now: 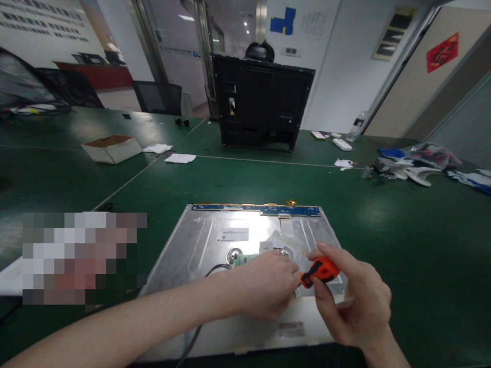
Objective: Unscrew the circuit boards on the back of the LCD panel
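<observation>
A flat display panel (pixel 199 235) lies with its silver metal back facing up on the table before me. My right hand (pixel 356 291) grips an orange and black screwdriver (pixel 322 271) by its handle, thumb and fingers around it. My left hand (pixel 270 283) is closed at the screwdriver's tip end; its fingertips, the shaft and whatever they pinch are hidden. Beneath the left hand, a small green circuit board (pixel 243 259) partly shows, with a black cable (pixel 195 340) running toward me. A blue circuit board strip (pixel 257 210) runs along the panel's far edge.
Across the green table (pixel 153 184) stands a black monitor housing (pixel 264 102), a person partly visible behind it. An open cardboard box (pixel 112 150) and papers (pixel 180 158) sit to the left. Tools and plastic bags (pixel 433 153) lie right. A pixelated patch covers the left side.
</observation>
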Demonstrator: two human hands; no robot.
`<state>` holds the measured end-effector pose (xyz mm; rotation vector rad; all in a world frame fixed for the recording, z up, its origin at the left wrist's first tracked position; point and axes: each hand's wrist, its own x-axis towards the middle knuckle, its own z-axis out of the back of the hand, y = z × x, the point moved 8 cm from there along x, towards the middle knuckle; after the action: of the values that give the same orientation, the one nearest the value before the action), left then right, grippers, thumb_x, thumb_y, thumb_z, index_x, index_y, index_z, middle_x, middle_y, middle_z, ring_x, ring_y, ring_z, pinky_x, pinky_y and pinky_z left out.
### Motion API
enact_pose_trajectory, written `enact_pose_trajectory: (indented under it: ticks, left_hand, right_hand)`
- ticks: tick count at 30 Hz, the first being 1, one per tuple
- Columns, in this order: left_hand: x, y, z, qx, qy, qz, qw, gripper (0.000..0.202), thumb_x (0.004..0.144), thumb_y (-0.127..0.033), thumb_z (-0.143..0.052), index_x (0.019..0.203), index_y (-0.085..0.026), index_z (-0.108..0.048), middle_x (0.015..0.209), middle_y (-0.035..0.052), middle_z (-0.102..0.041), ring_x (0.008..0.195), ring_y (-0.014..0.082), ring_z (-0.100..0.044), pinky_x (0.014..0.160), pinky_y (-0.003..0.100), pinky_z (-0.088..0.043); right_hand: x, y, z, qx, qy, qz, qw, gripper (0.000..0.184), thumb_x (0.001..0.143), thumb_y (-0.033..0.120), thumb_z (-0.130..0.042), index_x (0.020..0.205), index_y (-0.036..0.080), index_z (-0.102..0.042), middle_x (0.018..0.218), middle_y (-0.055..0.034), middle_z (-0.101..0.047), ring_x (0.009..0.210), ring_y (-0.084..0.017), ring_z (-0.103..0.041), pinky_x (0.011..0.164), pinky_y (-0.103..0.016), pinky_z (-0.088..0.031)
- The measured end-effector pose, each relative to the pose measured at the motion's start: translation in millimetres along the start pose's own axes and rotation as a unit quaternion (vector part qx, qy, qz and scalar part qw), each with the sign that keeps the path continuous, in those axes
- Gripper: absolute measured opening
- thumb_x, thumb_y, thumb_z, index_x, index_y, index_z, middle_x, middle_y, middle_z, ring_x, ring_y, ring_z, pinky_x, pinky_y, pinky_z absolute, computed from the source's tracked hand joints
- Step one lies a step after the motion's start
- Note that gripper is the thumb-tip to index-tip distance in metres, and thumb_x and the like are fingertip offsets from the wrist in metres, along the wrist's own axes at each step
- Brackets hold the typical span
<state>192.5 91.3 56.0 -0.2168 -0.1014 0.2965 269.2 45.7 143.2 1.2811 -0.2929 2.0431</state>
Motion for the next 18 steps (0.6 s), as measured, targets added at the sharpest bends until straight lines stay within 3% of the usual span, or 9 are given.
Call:
enact_pose_trajectory:
  ticks: [10,18]
  left_hand:
    - [-1.5,0.9,-2.1,-0.034,-0.018,-0.016,0.999,0.017,0.080,-0.014,-0.062,0.097,-0.015,-0.061,0.088,0.0088,-0.070,0.083,0.0225,-0.066,0.074,0.033,-0.053]
    - [-0.3,-2.0,-1.9,0.014,0.005,-0.024,1.000,0.013,0.076,-0.016,-0.068,0.088,-0.015,-0.061,0.081,0.0069,-0.069,0.071,0.0219,-0.064,0.063,0.034,-0.051]
  right_hand:
    - [-3.9,0.3,-1.6,0.012,-0.007,0.006,1.000,0.047,0.084,0.015,-0.057,0.131,0.011,-0.055,0.093,-0.0065,-0.074,0.077,-0.019,-0.072,0.059,-0.027,-0.060]
    - [-21.4,-3.0,11.6,-0.008,-0.088,0.004,0.996,0.051,0.081,0.017,-0.061,0.131,0.012,-0.059,0.099,-0.0079,-0.073,0.077,-0.020,-0.071,0.061,-0.032,-0.060]
